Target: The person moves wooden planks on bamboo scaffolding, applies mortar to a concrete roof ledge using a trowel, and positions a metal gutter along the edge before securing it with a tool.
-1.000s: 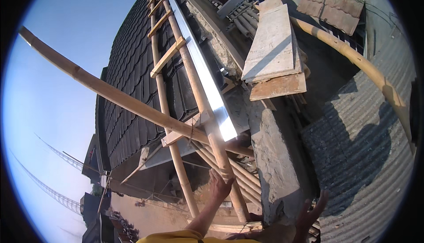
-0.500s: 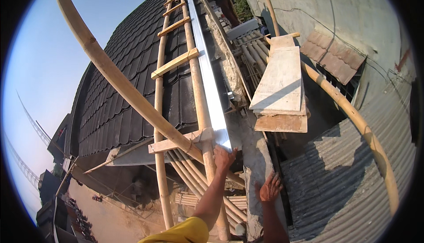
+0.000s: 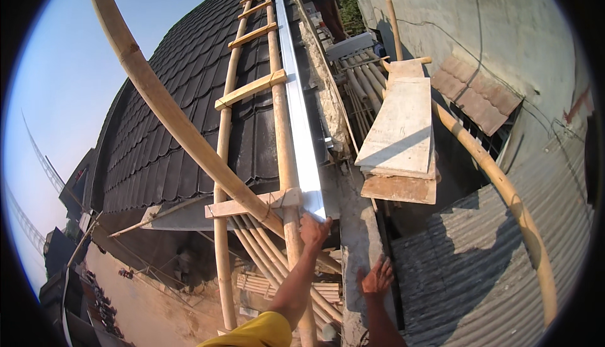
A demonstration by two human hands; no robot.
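A long shiny silver metal flashing strip (image 3: pixel 301 133) runs up the roof's edge, just right of the bamboo ladder (image 3: pixel 282 139). At its lower end my left hand (image 3: pixel 313 228) is closed around the metal edge, with part of the fingers hidden. The yellow-sleeved left arm reaches up beside the ladder rail. My right hand (image 3: pixel 376 276) rests on the top of the rough concrete wall (image 3: pixel 360 240), its fingers stretched out and holding nothing.
Dark roof tiles (image 3: pixel 183 126) slope behind the ladder. A thick bamboo pole (image 3: pixel 157 104) crosses on the left. Stacked boards (image 3: pixel 397 126) lie right of the wall, above corrugated sheeting (image 3: pixel 466 265). A person (image 3: pixel 321 3) is farther up. Ground (image 3: pixel 138 290) shows far below.
The whole view has shifted slightly, with the ladder and hands a little farther left and lower in it. Both hands keep their places on the strip and the wall.
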